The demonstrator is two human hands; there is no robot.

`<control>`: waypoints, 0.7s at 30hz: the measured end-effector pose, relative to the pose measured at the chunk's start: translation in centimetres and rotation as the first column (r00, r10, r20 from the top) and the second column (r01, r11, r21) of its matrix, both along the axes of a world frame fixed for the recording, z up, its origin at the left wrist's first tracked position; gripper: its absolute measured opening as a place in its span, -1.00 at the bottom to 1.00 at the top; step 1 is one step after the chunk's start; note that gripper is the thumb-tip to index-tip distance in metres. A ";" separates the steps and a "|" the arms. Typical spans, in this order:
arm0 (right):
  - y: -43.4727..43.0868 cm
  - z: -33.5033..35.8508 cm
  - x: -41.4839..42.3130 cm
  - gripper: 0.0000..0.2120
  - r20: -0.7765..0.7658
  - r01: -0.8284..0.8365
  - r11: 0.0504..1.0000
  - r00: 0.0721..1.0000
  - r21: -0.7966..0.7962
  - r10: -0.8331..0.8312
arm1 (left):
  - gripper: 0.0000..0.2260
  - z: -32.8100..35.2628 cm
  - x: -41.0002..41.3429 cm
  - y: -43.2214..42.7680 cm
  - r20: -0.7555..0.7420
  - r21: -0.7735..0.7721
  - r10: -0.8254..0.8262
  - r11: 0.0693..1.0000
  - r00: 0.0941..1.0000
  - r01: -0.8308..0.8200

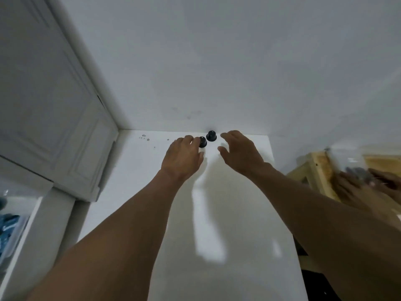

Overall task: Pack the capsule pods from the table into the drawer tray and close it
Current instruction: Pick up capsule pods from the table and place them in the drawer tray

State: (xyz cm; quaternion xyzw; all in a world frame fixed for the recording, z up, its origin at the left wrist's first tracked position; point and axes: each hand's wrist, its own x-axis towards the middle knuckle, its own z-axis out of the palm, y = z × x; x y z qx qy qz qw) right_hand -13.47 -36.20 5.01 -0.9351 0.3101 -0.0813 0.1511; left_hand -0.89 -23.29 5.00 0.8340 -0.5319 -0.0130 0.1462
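Head view: two dark capsule pods stand at the far edge of the white table (pixel 238 213), close to the pale wall (pixel 217 61). The nearer pod (pixel 202 141) sits a little left of and in front of the farther pod (pixel 211 135); the two are just beside each other, perhaps touching. Both bare arms reach forward over the table.

The left hand (pixel 183 153) is back-up, its fingers bent forward, with the fingertips (pixel 189 139) right against the left side of the nearer pod. Whether it actually grips that pod cannot be told from here. The right hand (pixel 240 151) is spread and holds nothing, its fingers relaxed and apart, just to the right of the farther pod without touching it.

Off the table's right edge stands a light wooden frame (pixel 314 170), blurred, with a smeared hand-like shape (pixel 368 183) across it. A white panelled cabinet door (pixel 54 105) fills the left side, and something blue (pixel 8 224) shows at the lower left.
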 end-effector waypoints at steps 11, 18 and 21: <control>-5.5 -6.6 6.2 -0.72 -0.033 -0.071 0.997 0.997 0.016 0.072 | -0.70 -7.8 4.0 -5.9 -0.165 0.048 -0.006 0.999 0.986 0.014; -6.6 -9.0 7.9 -0.78 -0.046 -0.084 0.996 0.995 0.027 0.085 | -0.78 -10.1 5.7 -8.0 -0.090 0.030 -0.026 0.999 0.996 0.029; -6.6 -9.4 8.1 -0.77 -0.018 -0.075 0.997 0.997 0.028 0.076 | -0.82 -10.5 5.9 -8.4 -0.134 0.005 -0.034 0.999 0.990 0.035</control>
